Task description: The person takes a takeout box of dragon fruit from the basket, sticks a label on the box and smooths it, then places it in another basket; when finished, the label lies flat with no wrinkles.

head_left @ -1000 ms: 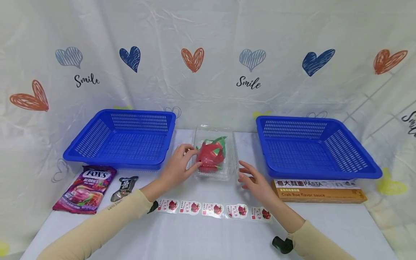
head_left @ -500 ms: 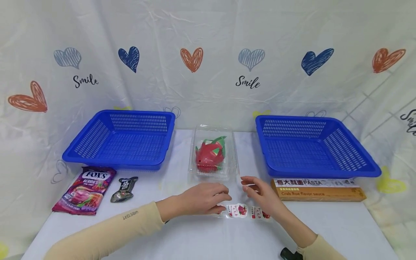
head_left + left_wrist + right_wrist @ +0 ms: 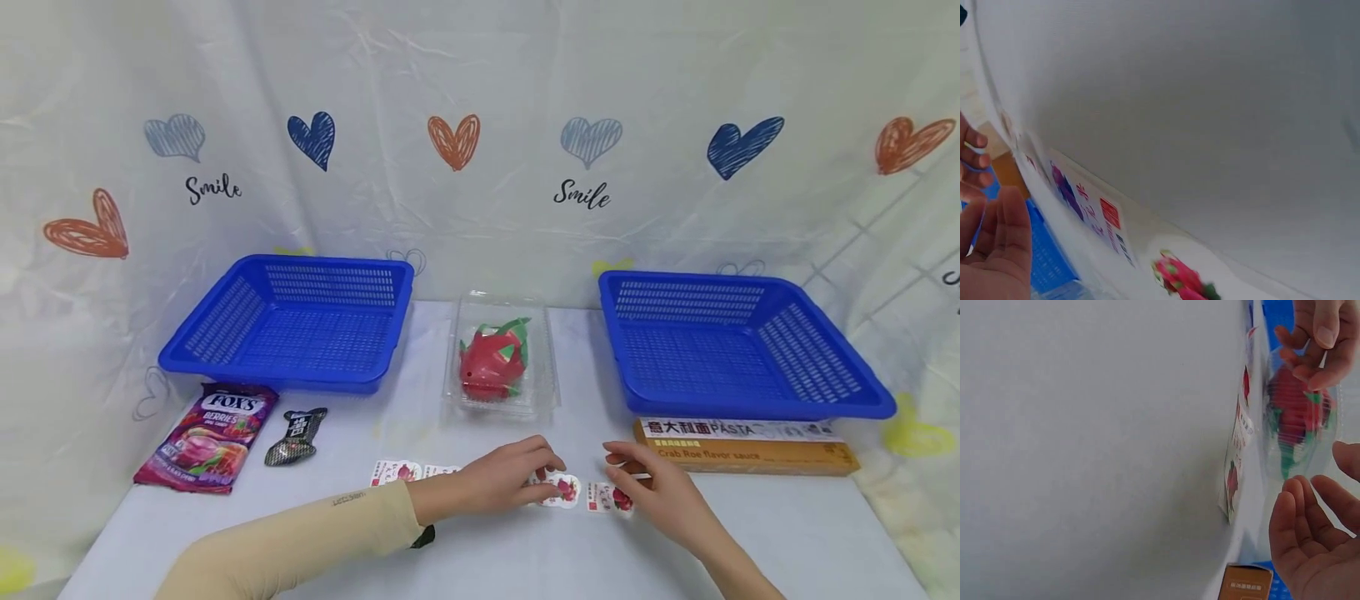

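A strip of white dragon fruit stickers [image 3: 393, 473] lies across the white table. Over its right half is my left hand [image 3: 510, 479], palm down, fingertips right at one sticker [image 3: 570, 490] and covering part of the strip. My right hand [image 3: 663, 496] hovers by the last sticker [image 3: 600, 497], fingers loosely bent and thumb apart. The right wrist view shows nothing between the right hand's fingers [image 3: 1300, 519]. Behind the strip, a red and green dragon fruit [image 3: 491, 367] sits in a closed clear plastic box [image 3: 543, 392]. In the left wrist view, a sticker [image 3: 1091, 212] lies close to my left hand.
Blue plastic baskets stand at the back left [image 3: 375, 375] and back right [image 3: 757, 408]. A purple candy bag [image 3: 206, 442] and a small black packet [image 3: 295, 437] lie at left. A pasta box [image 3: 750, 454] lies before the right basket. A patterned curtain [image 3: 510, 225] hangs behind.
My left hand has left the clear box and moved down and right over the sticker strip. My right hand has moved away from the box toward the strip's right end.
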Demonstrator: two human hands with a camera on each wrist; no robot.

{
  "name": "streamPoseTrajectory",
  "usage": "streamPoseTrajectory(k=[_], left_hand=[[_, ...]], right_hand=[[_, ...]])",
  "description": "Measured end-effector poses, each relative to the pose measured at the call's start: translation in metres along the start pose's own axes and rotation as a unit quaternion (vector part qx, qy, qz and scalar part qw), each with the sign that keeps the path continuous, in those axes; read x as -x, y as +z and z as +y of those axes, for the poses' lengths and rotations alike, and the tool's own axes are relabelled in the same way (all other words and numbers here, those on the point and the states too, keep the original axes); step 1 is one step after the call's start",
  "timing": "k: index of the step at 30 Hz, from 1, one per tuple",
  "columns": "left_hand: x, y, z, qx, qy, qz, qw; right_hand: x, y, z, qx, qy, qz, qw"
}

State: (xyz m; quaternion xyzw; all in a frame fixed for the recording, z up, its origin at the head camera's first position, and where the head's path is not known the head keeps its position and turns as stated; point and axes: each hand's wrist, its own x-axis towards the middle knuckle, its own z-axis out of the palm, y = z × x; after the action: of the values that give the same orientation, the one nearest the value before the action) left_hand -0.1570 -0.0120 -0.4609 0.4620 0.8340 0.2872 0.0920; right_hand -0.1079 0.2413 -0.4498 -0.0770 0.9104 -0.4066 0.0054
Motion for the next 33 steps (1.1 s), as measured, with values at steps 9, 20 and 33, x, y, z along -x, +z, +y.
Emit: streamPoseTrajectory(k=[9, 20, 33], left_hand=[[-0.018, 0.009, -0.001, 0.028, -0.040, 0.018, 0.9986], [-0.032, 0.019, 0.001, 0.034, -0.061, 0.025, 0.9973], [-0.042, 0.026, 0.005, 0.023, -0.042, -0.011, 0.9988]], right_hand=[[0.017, -0.012, 0.008, 0.059, 0.006, 0.020, 0.9981], [0.024, -0.014, 0.022, 0.094, 0.028, 0.010, 0.9952], [0.024, -0.013, 0.027, 0.102, 0.042, -0.017, 0.9937]])
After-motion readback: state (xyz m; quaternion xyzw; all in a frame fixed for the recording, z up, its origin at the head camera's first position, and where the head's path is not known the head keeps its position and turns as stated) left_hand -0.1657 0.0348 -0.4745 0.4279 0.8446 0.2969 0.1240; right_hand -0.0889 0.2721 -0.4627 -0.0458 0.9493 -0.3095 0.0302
